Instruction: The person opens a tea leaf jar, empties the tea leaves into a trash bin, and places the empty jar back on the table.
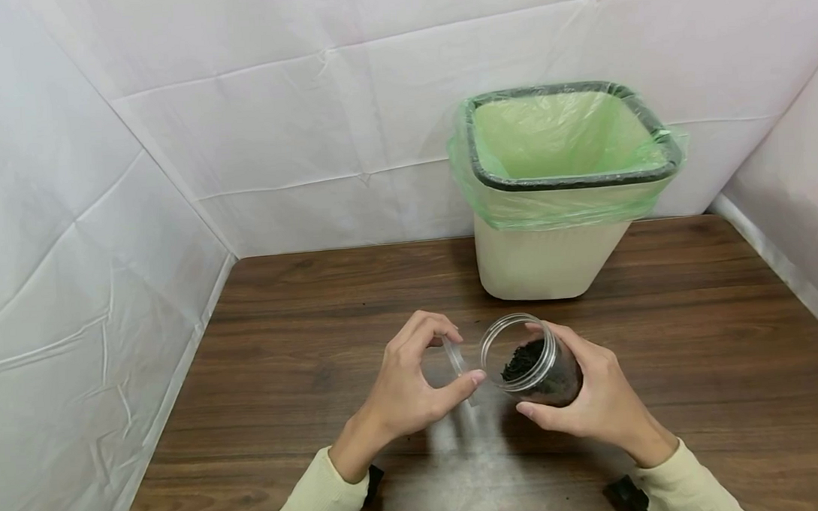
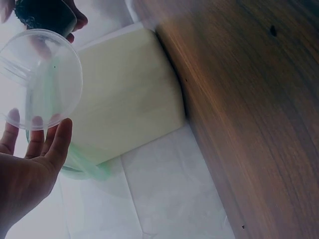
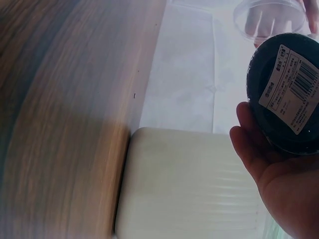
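Observation:
In the head view my right hand (image 1: 599,384) grips a clear plastic jar (image 1: 555,378) from its right side. The jar is tilted, its threaded mouth turned up and toward the left, with dark, shredded tea-like leaves (image 1: 523,360) inside. A printed barcode label (image 3: 294,87) shows on the jar's base in the right wrist view. To the left of the mouth, my left hand (image 1: 413,383) holds a round clear lid (image 1: 459,366) by its edge between thumb and fingers. The lid (image 2: 47,79) stands on edge, apart from the jar, and is see-through in the left wrist view.
A cream waste bin (image 1: 538,258) with a green liner bag (image 1: 567,141) over its dark rim stands behind the jar. The brown wooden table (image 1: 303,327) backs onto white sheeting (image 1: 276,125). Dark straps or pieces show beside both sleeves. Small dark specks dot the table.

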The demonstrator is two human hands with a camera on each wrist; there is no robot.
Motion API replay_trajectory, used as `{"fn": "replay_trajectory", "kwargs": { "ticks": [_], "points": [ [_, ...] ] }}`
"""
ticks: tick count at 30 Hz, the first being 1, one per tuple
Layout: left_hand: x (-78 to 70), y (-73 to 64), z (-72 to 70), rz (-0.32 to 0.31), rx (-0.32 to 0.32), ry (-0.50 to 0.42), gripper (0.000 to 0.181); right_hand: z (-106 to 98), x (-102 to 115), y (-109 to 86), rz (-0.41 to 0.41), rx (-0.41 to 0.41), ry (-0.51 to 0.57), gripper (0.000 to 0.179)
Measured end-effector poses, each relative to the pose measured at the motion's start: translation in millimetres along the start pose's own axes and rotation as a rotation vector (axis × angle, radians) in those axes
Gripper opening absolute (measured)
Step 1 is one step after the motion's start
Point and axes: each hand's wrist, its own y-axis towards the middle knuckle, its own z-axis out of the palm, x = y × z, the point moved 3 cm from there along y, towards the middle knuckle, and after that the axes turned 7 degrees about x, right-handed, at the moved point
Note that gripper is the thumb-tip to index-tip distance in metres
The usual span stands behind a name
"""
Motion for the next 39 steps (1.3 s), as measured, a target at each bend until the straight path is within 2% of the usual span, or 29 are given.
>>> {"fn": "replay_trajectory", "kwargs": {
  "ticks": [15,39],
  "points": [
    [5.5,-3.9,2.1,-0.049,0.011,0.002,0.036,-2.7,-1.8,-2.5,0.011,-0.013,-0.017,0.099],
    [11.5,-10.1,6.2,-0.119,0.098,-0.008,0.041,-7.6,-2.0,-2.9,0.029,-0.020,-0.034,0.099]
  ]
}}
